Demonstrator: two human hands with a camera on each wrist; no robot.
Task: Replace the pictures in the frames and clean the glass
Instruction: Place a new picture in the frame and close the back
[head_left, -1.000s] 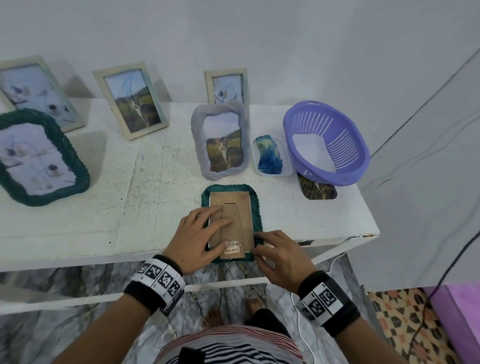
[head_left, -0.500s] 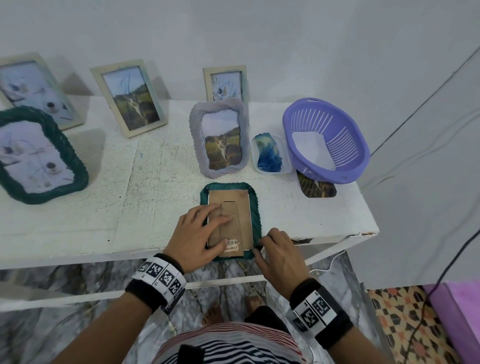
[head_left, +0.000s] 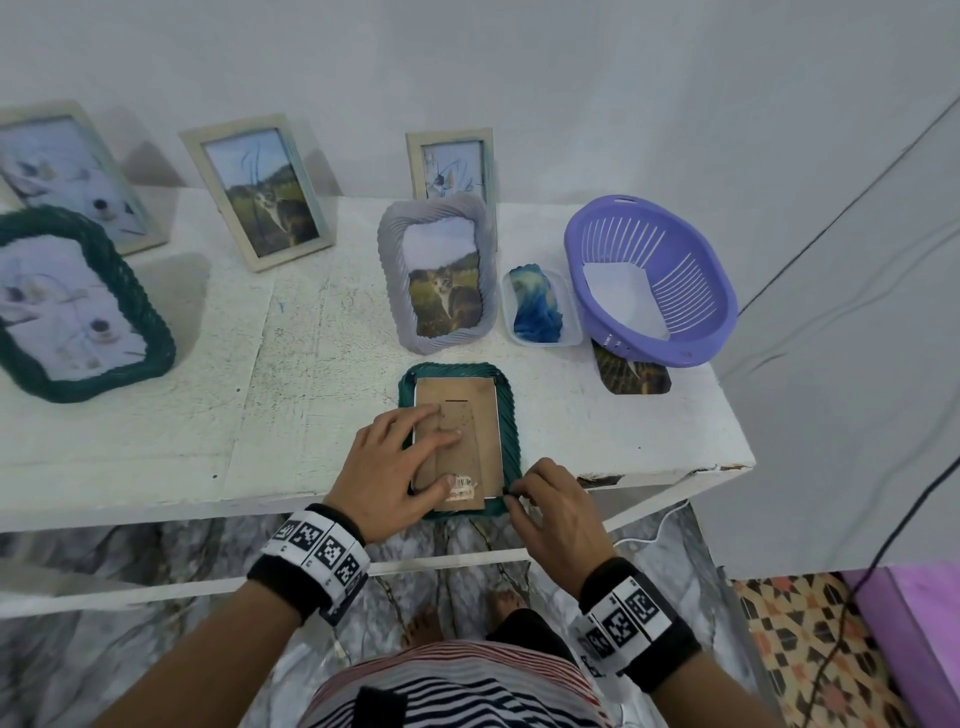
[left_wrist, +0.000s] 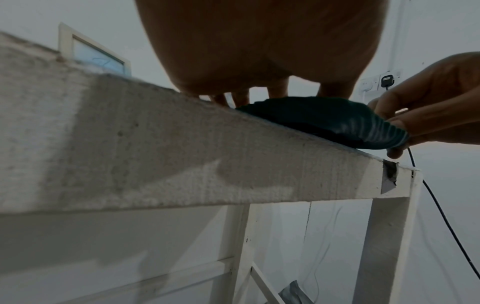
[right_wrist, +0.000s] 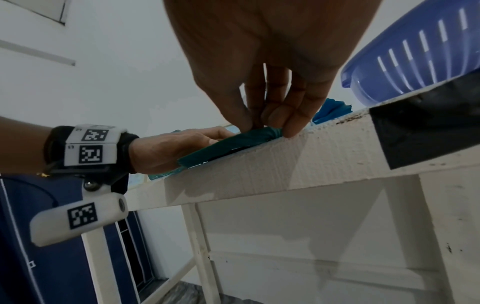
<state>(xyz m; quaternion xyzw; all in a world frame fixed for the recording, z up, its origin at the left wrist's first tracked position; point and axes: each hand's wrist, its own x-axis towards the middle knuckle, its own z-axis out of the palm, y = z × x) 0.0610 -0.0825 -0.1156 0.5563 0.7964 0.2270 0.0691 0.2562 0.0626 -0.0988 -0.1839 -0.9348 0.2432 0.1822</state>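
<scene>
A small dark green frame (head_left: 506, 410) lies face down at the table's front edge, its brown cardboard back (head_left: 472, 415) up. My left hand (head_left: 400, 462) lies flat on the cardboard with straight fingers pressing it. My right hand (head_left: 524, 486) pinches the frame's near right corner, seen in the right wrist view as the green frame (right_wrist: 233, 142) between my fingertips (right_wrist: 291, 125). In the left wrist view the green frame (left_wrist: 324, 121) overhangs the table edge slightly. A loose cat picture (head_left: 631, 376) lies half under the purple basket (head_left: 691, 270). A blue cloth (head_left: 535, 306) sits in a clear tray.
Several upright frames stand behind: a grey one with a cat (head_left: 441, 275), a small one (head_left: 452, 161), a cream one (head_left: 260, 192), a large green one (head_left: 72, 306) and another at far left (head_left: 67, 171). White paper lies in the basket. The table's front edge (head_left: 649, 473) is near my hands.
My right hand slid left along the front edge and its fingers curled onto the frame's near right corner. The left hand stayed on the cardboard back.
</scene>
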